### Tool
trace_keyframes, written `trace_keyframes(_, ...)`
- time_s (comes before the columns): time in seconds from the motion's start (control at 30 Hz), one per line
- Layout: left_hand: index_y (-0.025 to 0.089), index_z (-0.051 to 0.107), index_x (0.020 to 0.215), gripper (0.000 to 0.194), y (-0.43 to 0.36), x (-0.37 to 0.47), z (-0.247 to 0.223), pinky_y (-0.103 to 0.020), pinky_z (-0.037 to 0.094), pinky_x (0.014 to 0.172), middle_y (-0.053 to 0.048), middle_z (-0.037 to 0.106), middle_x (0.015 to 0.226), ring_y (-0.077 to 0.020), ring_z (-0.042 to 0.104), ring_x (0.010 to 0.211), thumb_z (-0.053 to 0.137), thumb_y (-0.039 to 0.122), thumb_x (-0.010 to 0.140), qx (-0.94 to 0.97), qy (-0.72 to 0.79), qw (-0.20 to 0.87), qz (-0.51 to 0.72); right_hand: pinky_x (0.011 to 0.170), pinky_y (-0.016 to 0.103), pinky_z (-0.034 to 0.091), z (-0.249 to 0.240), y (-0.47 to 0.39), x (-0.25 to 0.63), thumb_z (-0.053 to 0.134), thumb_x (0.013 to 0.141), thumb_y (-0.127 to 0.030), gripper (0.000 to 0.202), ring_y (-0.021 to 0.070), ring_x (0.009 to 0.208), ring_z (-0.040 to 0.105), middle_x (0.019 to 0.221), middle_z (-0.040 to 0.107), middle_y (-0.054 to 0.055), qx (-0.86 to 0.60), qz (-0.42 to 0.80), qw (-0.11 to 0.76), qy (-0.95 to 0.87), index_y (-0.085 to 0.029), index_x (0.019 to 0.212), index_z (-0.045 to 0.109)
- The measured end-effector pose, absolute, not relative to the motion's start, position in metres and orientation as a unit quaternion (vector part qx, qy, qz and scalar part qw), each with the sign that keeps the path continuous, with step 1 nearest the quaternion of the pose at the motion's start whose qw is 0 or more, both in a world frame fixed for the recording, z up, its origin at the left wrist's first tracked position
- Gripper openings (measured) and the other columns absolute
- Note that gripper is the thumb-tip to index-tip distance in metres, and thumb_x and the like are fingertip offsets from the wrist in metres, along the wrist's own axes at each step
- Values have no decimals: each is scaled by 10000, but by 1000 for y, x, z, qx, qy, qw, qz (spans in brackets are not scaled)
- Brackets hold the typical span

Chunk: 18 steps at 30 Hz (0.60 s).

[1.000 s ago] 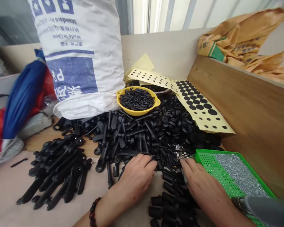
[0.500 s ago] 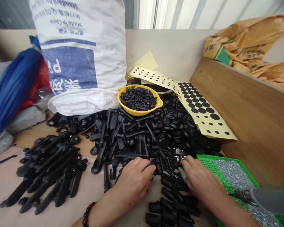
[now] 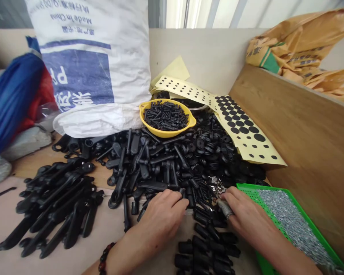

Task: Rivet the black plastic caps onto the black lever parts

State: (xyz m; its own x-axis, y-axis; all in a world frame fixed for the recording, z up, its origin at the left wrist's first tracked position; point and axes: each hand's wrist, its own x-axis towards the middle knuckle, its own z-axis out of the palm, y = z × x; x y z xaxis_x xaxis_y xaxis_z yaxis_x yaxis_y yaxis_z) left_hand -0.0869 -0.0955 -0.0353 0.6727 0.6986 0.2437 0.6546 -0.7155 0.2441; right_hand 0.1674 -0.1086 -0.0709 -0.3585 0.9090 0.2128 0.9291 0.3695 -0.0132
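My left hand (image 3: pixel 164 214) is closed at the front edge of the heap of black plastic parts (image 3: pixel 149 160). Its fingers curl around a small black plastic part (image 3: pixel 182 192), mostly hidden by the hand. To the right, my right hand (image 3: pixel 243 208) has its fingertips bent together at a little pile of shiny metal clips (image 3: pixel 216 186). Whatever those fingertips pinch is hidden. A grey wrap (image 3: pixel 225 209) covers one finger. Between my forearms, short black cylindrical pieces (image 3: pixel 202 244) lie in rows on the table.
Long black handles (image 3: pixel 60 202) are piled at left. Behind stand a yellow basin (image 3: pixel 163 133) of black screw-like parts and a white sack (image 3: pixel 129 49). A green tray (image 3: pixel 248 186) of small metal pieces sits right, beside a wooden board (image 3: pixel 298 126) and sticker sheets (image 3: pixel 240 143).
The view has shifted slightly. The grey tool over the green tray has moved down, almost out of view. My right fingers have shifted slightly at the clips; my left hand stays nearly still.
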Motion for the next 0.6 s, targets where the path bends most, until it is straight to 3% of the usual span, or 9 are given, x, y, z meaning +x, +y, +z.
trace_keyframes(0.13, 180, 617, 922, 166, -96, -85, -36, -309, 516, 755, -64, 640, 929, -190, 585, 833, 469, 128, 868, 913, 368, 72, 159, 653, 316, 456, -66, -113, 171, 422, 498, 40, 425, 221, 733, 540, 797, 613, 60, -526, -42, 85, -845, -188, 808, 603)
trace_keyframes(0.4, 182, 601, 947, 168, -97, -84, -36, -319, 501, 789, -60, 630, 928, -194, 575, 866, 478, 113, 856, 922, 356, 81, 130, 681, 328, 440, -61, -110, 164, 466, 523, 11, 403, 223, 787, 528, 856, 614, 62, -510, 4, 70, -857, -190, 840, 613)
trace_keyframes(0.6, 183, 576, 924, 146, -95, -76, -33, -317, 488, 709, -47, 606, 906, -195, 548, 811, 474, 109, 850, 932, 344, 75, 90, 690, 305, 413, -63, -107, 158, 463, 533, 30, 343, 213, 801, 531, 822, 613, 45, -525, 16, 68, -848, -199, 751, 595)
